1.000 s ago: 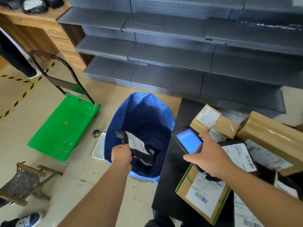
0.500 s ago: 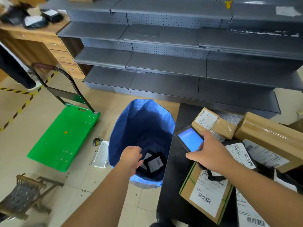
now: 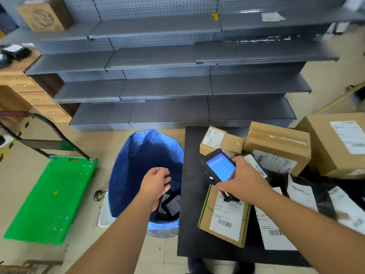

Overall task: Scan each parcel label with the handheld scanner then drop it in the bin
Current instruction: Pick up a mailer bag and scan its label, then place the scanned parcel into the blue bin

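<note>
Bright even light; edges blurred, wide-angle bowing; soft shadows.

- Grey pegboard shelving (image 3: 166, 89) along the back.
- Beige tiled floor (image 3: 23, 175).
- Wooden drawers (image 3: 37, 99) at left.
- Green trolley (image 3: 53, 198) on the floor.

Two bare forearms, left hand (image 3: 156, 181), right hand (image 3: 244, 181) (no sleeves showing)
</note>
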The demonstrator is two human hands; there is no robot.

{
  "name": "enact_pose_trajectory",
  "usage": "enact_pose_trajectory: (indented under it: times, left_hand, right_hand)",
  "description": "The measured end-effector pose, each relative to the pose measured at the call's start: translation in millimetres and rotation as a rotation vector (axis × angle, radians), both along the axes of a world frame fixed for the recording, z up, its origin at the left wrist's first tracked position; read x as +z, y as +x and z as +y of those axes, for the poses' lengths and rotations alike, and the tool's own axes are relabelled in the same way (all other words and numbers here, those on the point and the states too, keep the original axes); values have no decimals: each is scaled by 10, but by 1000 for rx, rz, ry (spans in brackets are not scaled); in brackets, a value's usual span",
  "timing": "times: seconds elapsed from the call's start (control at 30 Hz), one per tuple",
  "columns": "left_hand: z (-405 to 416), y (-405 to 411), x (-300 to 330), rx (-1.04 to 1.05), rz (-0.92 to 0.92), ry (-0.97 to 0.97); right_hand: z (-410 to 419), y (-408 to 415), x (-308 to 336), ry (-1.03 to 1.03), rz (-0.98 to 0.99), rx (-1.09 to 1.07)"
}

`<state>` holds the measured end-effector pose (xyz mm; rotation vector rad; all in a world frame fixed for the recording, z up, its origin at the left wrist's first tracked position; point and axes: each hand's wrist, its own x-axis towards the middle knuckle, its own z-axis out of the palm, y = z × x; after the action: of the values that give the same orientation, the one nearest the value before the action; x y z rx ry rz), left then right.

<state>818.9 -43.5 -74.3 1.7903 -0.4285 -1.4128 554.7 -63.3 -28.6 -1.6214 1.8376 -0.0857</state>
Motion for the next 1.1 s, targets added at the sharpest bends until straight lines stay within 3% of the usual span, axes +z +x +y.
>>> enact_pose_trajectory:
  times: [0.37,0.77,1.1]
  left_hand:
    - [-123,-1478,384,-248,-103,-109]
    - [377,-3897,474,-483,-100,-155]
    - [506,-5345,533,-686,-178,-154]
  right_hand:
    - [506,-1421,249,-57,-147,-234]
    - [1482,-3521,377,-93,-99,-418]
    - [2110,-4805,392,-27,-63,-631]
